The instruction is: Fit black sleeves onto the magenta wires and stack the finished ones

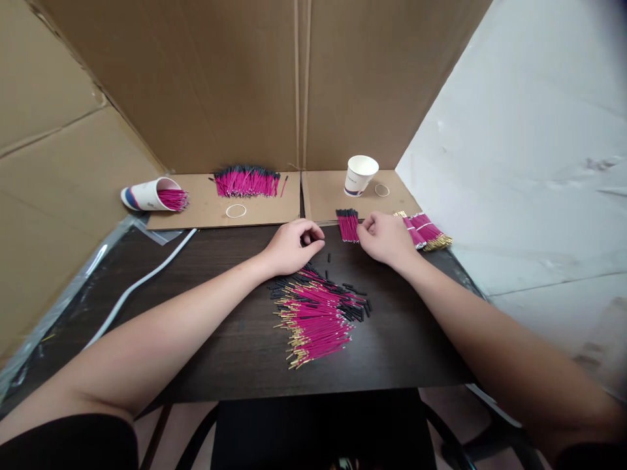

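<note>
My left hand point(295, 247) is curled above the far end of a pile of thin pink wires point(318, 320) with gold and silver tips. Its thumb and fingers are drawn together; what they hold, if anything, is hidden. Short black sleeves point(360, 312) lie loose among and beside the wires. My right hand point(388, 238) is closed at the right side of a small neat row of pink wires with black sleeves point(347, 225). Whether its fingertips grip one of them cannot be made out. Just behind this hand lie banded bundles of pink wires point(424, 228).
On the cardboard strip point(196, 219) lie a heap of black-sleeved pink wires point(247, 183) and a rubber band point(236, 211). A tipped paper cup point(147, 196) holds more wires. An upright paper cup point(360, 176) stands beside another band point(382, 190). A white cable point(140, 282) crosses the left.
</note>
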{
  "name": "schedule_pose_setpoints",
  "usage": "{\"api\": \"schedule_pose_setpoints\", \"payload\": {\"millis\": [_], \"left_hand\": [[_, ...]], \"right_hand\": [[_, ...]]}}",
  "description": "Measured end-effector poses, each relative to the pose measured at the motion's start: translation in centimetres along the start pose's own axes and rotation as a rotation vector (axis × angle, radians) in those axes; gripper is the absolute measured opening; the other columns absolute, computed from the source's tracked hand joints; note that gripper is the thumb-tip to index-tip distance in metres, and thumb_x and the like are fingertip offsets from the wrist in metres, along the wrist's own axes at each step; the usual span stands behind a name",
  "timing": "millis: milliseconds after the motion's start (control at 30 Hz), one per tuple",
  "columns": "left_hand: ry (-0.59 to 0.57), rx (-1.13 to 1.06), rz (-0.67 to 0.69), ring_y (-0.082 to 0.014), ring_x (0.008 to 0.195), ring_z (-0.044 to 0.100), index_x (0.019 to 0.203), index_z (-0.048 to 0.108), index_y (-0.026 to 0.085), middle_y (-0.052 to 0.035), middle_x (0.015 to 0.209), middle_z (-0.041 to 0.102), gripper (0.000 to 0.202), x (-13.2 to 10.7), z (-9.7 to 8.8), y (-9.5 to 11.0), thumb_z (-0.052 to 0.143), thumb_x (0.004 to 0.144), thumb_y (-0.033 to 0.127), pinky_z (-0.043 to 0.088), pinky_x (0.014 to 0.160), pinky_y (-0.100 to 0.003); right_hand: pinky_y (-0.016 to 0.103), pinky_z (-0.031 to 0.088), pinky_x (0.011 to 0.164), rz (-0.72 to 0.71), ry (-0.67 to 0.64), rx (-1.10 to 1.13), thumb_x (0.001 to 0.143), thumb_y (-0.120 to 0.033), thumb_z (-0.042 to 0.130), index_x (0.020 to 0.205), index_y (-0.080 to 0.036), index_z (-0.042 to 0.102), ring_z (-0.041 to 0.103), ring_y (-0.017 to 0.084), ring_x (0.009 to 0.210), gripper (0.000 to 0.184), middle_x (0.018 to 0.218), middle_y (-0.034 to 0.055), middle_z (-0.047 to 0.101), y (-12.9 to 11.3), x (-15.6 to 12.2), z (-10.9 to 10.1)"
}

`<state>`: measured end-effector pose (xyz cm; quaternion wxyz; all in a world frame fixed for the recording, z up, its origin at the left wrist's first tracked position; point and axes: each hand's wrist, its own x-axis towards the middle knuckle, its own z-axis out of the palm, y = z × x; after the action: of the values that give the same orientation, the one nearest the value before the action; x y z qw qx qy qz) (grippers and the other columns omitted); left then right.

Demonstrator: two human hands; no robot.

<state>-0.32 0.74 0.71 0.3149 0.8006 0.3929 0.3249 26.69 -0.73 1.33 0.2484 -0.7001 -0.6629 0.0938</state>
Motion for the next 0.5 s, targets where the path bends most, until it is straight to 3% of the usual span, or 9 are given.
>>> {"api": "schedule_pose_setpoints", "payload": {"millis": [500], "left_hand": [[-0.014,0.020,0.017,-0.0237,0.087,0.068,0.099,0.079,0.019,-0.0066,0.103,0.077,0.002,-0.03,0.00,-0.03,0.081,0.098,0.019,0.055,0.088,-0.041]], "right_hand": [[0.040,0.037,0.069,-0.034,-0.027,0.004,0.101,-0.026,0.073,0.078,-0.025,0.062,0.065,0.029,0.075,0.026,0.077,0.0060,0.073,-0.02,-0.06,-0.03]]}}
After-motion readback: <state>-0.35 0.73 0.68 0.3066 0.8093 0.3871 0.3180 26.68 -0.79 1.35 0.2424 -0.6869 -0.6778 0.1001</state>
